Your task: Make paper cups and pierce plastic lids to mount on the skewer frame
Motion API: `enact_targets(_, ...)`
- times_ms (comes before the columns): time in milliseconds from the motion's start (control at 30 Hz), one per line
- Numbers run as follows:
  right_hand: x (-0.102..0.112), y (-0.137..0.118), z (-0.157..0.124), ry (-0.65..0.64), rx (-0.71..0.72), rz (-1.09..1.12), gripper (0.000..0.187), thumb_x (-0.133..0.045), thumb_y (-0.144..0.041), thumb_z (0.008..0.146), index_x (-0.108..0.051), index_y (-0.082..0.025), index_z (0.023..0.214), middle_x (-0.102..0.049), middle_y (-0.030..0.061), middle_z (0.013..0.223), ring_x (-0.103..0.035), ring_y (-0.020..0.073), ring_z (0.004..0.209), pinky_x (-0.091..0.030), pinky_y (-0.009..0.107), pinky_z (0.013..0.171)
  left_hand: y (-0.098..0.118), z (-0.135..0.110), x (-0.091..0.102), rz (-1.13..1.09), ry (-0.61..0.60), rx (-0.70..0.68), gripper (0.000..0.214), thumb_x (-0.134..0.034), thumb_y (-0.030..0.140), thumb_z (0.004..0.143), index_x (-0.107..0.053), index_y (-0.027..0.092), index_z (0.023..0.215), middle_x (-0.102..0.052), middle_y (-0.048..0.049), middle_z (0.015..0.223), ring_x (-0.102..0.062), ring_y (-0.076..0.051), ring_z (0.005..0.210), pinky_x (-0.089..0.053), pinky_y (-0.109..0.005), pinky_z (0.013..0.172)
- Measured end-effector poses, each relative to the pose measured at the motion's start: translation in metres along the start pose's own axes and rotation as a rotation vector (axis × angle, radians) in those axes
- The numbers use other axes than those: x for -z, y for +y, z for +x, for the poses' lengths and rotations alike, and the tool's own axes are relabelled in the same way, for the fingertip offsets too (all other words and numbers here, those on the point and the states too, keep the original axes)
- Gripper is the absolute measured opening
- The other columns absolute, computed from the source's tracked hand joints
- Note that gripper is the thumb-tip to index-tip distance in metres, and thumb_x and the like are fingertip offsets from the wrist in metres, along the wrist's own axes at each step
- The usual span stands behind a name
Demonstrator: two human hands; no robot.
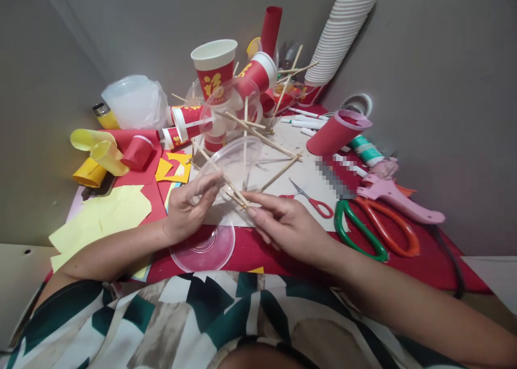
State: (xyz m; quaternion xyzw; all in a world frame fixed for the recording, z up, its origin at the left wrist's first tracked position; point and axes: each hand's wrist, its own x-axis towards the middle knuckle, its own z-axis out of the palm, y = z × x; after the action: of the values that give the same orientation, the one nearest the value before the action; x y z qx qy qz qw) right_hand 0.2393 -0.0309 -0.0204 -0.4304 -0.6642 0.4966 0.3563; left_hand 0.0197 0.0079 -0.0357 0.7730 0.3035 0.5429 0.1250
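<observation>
A frame of thin wooden sticks [258, 137] stands in the middle of the table, with clear plastic lids [232, 161] fixed among the sticks. My left hand [189, 207] grips the near edge of the lower clear lid, fingers curled round it. My right hand [283, 221] pinches the near ends of the sticks [238, 196] between thumb and fingers. Another clear plastic lid [204, 248] lies flat on the table just below my left hand. Red paper cups [214, 67] with yellow print sit in and behind the frame.
Small red scissors [313, 202] and large green-and-orange scissors [375, 229] lie to the right, beside a pink glue gun [398, 196]. A tall stack of white cups [343, 32] leans at the back right. Yellow and red paper [105, 210], paper rolls and a plastic bag [135, 102] fill the left.
</observation>
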Motion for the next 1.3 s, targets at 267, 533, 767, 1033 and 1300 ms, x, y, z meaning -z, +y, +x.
enact_targets(267,-0.002,-0.004,-0.007,-0.321,-0.249,0.315,0.063,-0.050,-0.044,0.098,-0.044,-0.017,0.154,-0.058,-0.0057,0.052,-0.051,0.0129,0.035,-0.042,0.022,0.037,0.011,0.009,0.005,0.172,-0.017,-0.029,0.016,-0.068,0.015,0.094,-0.076,0.020,0.106,-0.081,-0.0024,0.094,-0.078,-0.014,0.081,-0.064,-0.022,0.075)
enact_targets(533,-0.014,0.006,-0.006,-0.165,0.018,-0.035,0.054,-0.052,-0.036,0.097,-0.056,-0.012,0.145,-0.060,-0.0035,0.055,-0.054,0.0129,0.048,-0.045,0.025,0.053,-0.008,0.015,0.006,-0.023,0.099,0.205,0.015,-0.070,0.027,0.095,-0.075,0.017,0.105,-0.080,-0.0056,0.095,-0.077,-0.014,0.079,-0.065,-0.023,0.073)
enact_targets(767,-0.001,-0.010,-0.005,-0.201,-0.271,0.559,0.060,-0.065,-0.046,0.090,-0.063,-0.009,0.137,-0.046,-0.0086,0.039,-0.031,0.0063,0.032,-0.024,0.018,0.037,-0.009,0.011,0.006,-0.094,0.089,0.194,0.016,-0.070,0.027,0.095,-0.075,0.017,0.107,-0.080,-0.0058,0.097,-0.078,-0.016,0.084,-0.065,-0.025,0.079)
enact_targets(1033,0.004,-0.007,0.002,-0.290,-0.341,0.933,0.039,-0.066,-0.028,0.089,-0.072,-0.010,0.123,-0.036,-0.0120,0.037,-0.018,0.0036,0.029,-0.019,0.017,0.034,0.013,0.004,0.009,0.068,-0.072,-0.047,0.019,-0.065,0.011,0.094,-0.073,0.016,0.111,-0.081,-0.0082,0.099,-0.078,-0.016,0.089,-0.064,-0.023,0.081)
enact_targets(1300,0.003,-0.002,0.001,-0.350,-0.386,0.953,0.038,-0.065,-0.032,0.091,-0.071,-0.016,0.125,-0.036,-0.0118,0.039,-0.016,0.0035,0.030,-0.018,0.017,0.035,0.027,0.005,0.011,-0.080,-0.164,0.072,0.016,-0.063,0.014,0.095,-0.074,0.016,0.107,-0.081,-0.0077,0.099,-0.078,-0.017,0.087,-0.065,-0.024,0.078)
